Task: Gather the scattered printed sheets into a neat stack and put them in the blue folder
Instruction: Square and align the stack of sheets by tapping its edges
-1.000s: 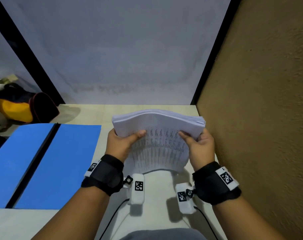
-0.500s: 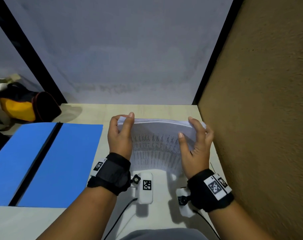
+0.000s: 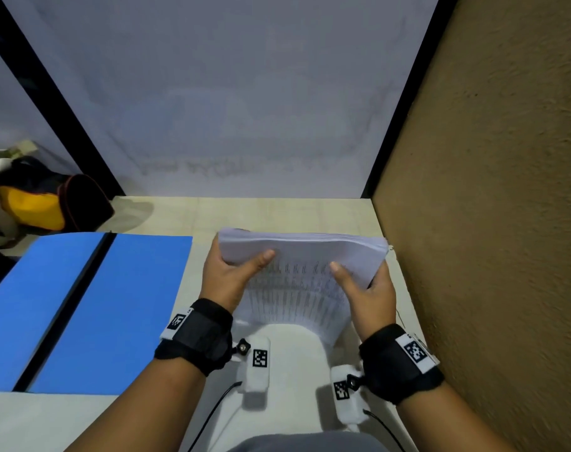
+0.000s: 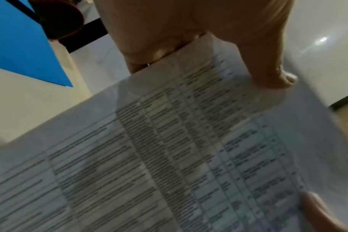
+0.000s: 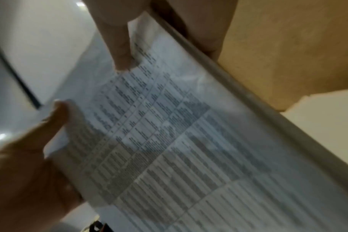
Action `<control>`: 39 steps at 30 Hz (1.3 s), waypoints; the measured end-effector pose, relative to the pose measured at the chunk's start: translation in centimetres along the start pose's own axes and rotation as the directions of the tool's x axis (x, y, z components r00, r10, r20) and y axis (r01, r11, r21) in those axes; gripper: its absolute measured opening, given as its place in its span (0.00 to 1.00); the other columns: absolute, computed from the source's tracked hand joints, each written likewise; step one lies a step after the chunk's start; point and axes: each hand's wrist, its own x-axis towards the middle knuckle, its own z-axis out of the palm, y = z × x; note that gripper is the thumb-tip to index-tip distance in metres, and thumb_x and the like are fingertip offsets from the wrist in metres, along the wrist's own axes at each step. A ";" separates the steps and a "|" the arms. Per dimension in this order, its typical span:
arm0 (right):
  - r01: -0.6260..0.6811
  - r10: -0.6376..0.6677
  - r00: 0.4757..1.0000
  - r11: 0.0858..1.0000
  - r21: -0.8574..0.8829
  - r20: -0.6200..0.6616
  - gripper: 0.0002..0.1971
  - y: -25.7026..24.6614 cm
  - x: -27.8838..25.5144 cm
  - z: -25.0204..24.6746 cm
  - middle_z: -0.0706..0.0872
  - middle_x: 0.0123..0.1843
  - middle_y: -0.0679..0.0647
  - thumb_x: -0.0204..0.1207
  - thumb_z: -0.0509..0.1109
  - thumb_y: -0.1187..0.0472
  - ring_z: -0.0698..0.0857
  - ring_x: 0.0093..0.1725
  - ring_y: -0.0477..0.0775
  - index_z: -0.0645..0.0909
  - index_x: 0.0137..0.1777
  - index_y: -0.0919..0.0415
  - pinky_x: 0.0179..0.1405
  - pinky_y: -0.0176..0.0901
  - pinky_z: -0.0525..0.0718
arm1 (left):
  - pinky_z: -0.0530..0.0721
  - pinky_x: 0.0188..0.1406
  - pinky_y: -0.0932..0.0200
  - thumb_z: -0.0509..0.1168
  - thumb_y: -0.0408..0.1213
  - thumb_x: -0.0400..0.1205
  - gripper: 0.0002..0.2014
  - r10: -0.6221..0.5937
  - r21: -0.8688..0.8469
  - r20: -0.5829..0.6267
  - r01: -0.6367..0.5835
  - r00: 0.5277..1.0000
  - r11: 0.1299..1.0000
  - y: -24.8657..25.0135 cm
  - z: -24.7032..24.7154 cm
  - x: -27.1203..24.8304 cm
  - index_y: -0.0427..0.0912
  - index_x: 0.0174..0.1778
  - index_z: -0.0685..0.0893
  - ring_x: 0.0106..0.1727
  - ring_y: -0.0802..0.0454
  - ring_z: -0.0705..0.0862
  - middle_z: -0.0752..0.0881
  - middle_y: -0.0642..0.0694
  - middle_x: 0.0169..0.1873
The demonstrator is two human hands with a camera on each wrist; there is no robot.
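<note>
From the head view, a pale table (image 3: 277,213) sits in a booth with a grey backdrop and a brown wall (image 3: 489,190) on the right. The open blue folder (image 3: 82,308) lies at left, a dark bag (image 3: 49,203) behind it. The stack of printed sheets (image 3: 303,275) stands on edge, the left hand (image 3: 232,275) and right hand (image 3: 369,288) pinching its sides, thumbs on the front. In the left wrist view, blurred printed table rows fill the sheets (image 4: 169,149). The right wrist view shows the stack's thick edge (image 5: 228,81).
</note>
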 end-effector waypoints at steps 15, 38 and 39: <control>-0.120 0.118 0.982 0.993 0.000 0.150 0.26 -0.7 1.3 -1.4 0.92 0.47 0.51 0.55 0.85 0.68 0.90 0.48 0.47 0.85 0.55 0.60 0.43 0.39 0.89 | 0.85 0.42 0.66 0.81 0.43 0.53 0.31 -0.075 -0.035 0.112 0.079 0.991 0.996 -1.2 -0.9 0.1 0.42 0.54 0.86 0.50 0.54 0.89 0.91 0.48 0.48; -0.201 0.209 0.977 0.966 -0.163 0.037 0.19 4.0 0.0 0.4 0.80 0.55 0.42 0.80 0.63 0.71 0.81 0.59 0.50 0.65 0.60 0.46 0.53 0.42 0.80 | 0.82 0.63 0.51 0.68 0.24 0.78 0.21 -0.167 0.035 0.011 0.166 0.986 0.985 -5.3 0.0 -1.4 0.43 0.66 0.76 0.60 0.54 0.84 0.85 0.48 0.58; -0.186 0.189 0.982 0.962 -0.200 -0.004 0.16 3.9 0.1 0.5 0.80 0.54 0.45 0.82 0.58 0.70 0.81 0.58 0.52 0.65 0.59 0.47 0.53 0.45 0.82 | 0.81 0.63 0.52 0.64 0.24 0.81 0.19 -0.154 0.061 -0.004 0.154 0.988 0.986 -5.2 0.2 -1.4 0.44 0.66 0.75 0.59 0.57 0.83 0.85 0.50 0.57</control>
